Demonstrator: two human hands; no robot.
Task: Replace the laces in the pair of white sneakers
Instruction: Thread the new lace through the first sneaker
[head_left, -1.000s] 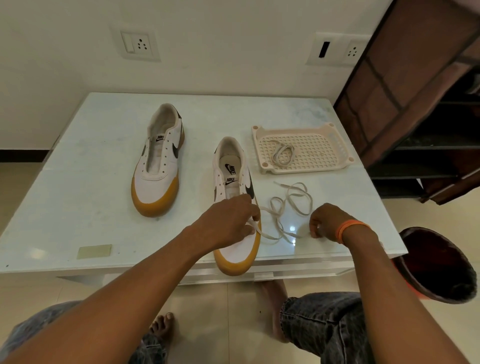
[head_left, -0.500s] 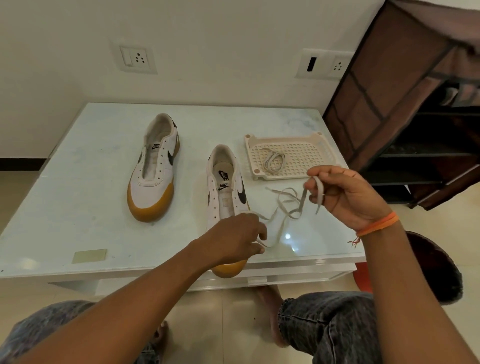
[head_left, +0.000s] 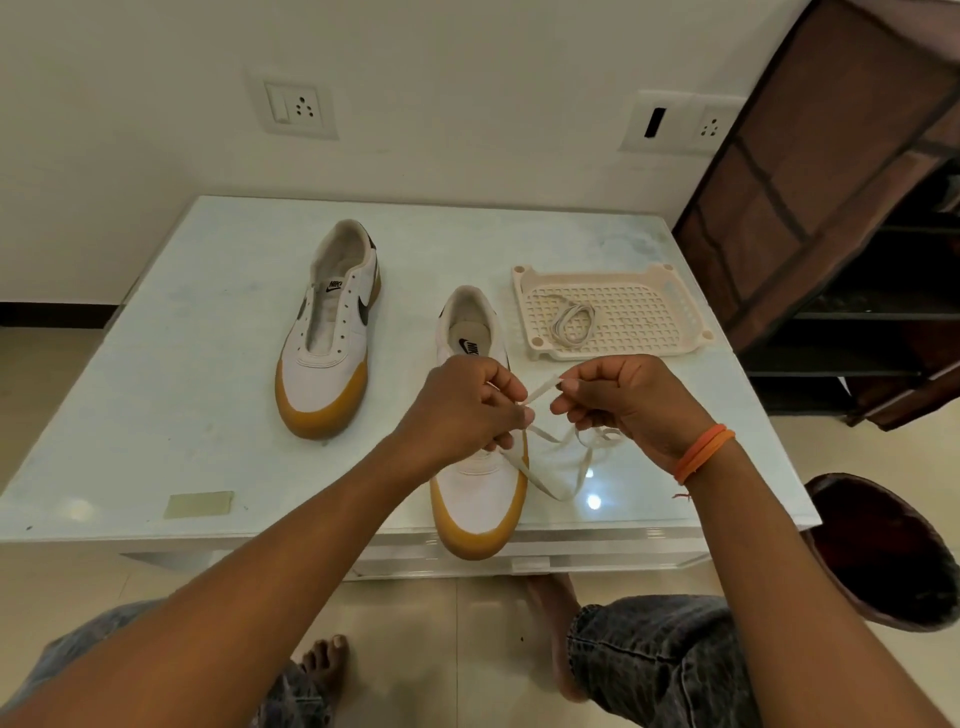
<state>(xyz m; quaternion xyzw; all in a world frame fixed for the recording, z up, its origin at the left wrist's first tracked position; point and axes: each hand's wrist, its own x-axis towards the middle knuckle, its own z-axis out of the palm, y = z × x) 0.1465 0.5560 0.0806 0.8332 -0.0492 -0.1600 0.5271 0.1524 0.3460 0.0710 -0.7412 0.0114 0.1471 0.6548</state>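
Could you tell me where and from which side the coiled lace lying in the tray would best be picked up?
Pinch the coiled lace from straight above, probably across the bunched strands at its middle. It lies flat and loose on the grid floor of the tray, whose raised rim would likely hinder a sideways approach. The right hand is nearer, though it is holding the other lace.

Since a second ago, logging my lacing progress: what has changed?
The right hand lifted its lace end off the table and came in beside the left hand, which rose too; both now pinch the lace above the near sneaker. The far sneaker and the tray stayed put.
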